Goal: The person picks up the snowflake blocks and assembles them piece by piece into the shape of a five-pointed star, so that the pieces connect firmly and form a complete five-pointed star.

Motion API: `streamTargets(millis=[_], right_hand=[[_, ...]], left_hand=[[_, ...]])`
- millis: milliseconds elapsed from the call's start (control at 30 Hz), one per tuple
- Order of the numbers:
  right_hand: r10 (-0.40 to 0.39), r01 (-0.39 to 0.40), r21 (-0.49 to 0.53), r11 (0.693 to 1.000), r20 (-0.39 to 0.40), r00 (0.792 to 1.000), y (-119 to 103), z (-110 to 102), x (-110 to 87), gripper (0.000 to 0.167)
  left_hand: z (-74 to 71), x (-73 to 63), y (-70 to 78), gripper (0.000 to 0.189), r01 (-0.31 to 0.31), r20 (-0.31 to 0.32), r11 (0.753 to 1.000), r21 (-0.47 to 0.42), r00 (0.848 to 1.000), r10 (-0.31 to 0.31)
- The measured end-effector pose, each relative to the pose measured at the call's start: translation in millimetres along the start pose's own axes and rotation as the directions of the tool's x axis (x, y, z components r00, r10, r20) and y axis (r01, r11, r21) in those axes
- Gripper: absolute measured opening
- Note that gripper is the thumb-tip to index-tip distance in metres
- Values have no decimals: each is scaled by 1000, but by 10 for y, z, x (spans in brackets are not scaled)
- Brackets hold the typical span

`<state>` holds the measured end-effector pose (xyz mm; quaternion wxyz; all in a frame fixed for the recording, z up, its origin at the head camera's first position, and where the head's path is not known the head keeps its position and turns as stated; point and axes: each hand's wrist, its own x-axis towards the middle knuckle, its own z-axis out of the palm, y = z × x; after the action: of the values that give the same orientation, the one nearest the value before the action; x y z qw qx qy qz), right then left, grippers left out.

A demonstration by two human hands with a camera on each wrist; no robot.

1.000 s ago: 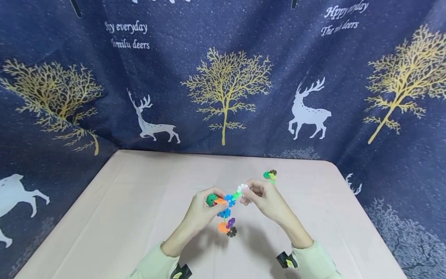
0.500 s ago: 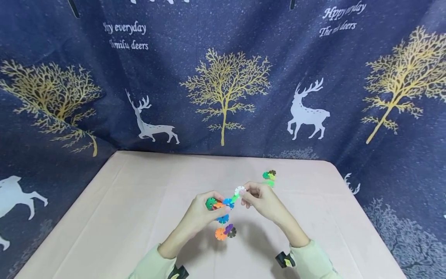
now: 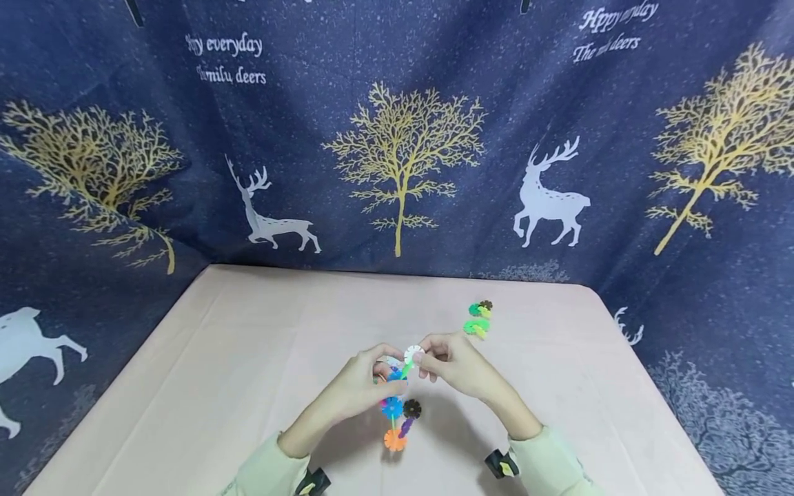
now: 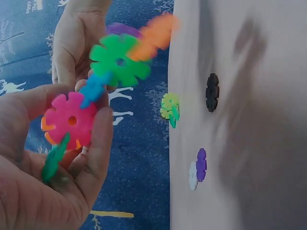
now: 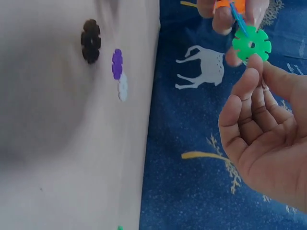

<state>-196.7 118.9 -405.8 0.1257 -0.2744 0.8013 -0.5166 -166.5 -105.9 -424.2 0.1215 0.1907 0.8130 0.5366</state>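
navy cloth (image 3: 285, 138) with white deer (image 3: 552, 207) and golden trees (image 3: 399, 231) behind a pale table (image 3: 267, 317)

One notched disc (image 4: 82, 118) is pink, the curtain (image 3: 298, 124) navy with gold trees (image 3: 401, 186) and white deer (image 3: 548, 204).

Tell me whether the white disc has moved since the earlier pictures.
Yes: in the head view, the white disc has shifted left and downward, judged against the middle golden tree.

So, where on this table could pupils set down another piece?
The table is bare between the left hand and the blue cloth at left, and right of the right hand. Crowded: joined discs between both hands at centre, a black disc nearby, and green-yellow pieces beyond the right hand.
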Motion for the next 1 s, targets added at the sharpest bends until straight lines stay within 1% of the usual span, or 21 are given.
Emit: streamTargets(millis=[100, 167, 300, 400, 500, 567, 633, 733, 833, 900, 1000], right_hand=[[-3, 3, -11, 1000, 32, 999, 13, 40, 13, 17], [7, -6, -27, 1000, 38, 999, 14, 54, 10, 20], [28, -26, -65, 998, 33, 999, 72, 68, -15, 30], [48, -44, -78, 996, 45, 998, 156, 87, -47, 34], [72, -65, -99, 993, 66, 995, 222, 115, -71, 36], [90, -80, -123, 989, 76, 993, 256, 140, -77, 38], [95, -78, -171, 982, 95, 991, 290, 159, -85, 36], [95, -58, -258, 964, 135, 986, 341, 198, -113, 27], [107, -44, -328, 944, 179, 978, 371, 258, -152, 19], [119, -43, -357, 933, 194, 974, 387, 310, -173, 21], [139, -58, -370, 927, 196, 971, 395, 383, -196, 25]], left_hand=[[17, -6, -16, 37, -34, 0, 998, 57, 999, 34], [23, -17, -24, 33, -40, -10, 997, 73, 999, 41], [25, -30, -49, 31, -38, -32, 996, 77, 999, 40], [22, -25, -70, 31, -42, -38, 996, 80, 998, 45], [14, -19, -86, 33, -33, -41, 996, 87, 999, 36], [3, -21, -86, 35, -25, -49, 997, 78, 998, 29], [-9, -26, -75, 37, -13, -60, 998, 59, 998, 16], [-25, -34, -56, 37, -7, -68, 1000, 29, 998, 9], [-34, -43, -51, 38, -4, -58, 1000, 6, 998, 4], [-37, -52, -49, 37, 0, -46, 1000, -21, 999, -1], [-40, -67, -46, 35, 9, -29, 997, -73, 1000, -11]])
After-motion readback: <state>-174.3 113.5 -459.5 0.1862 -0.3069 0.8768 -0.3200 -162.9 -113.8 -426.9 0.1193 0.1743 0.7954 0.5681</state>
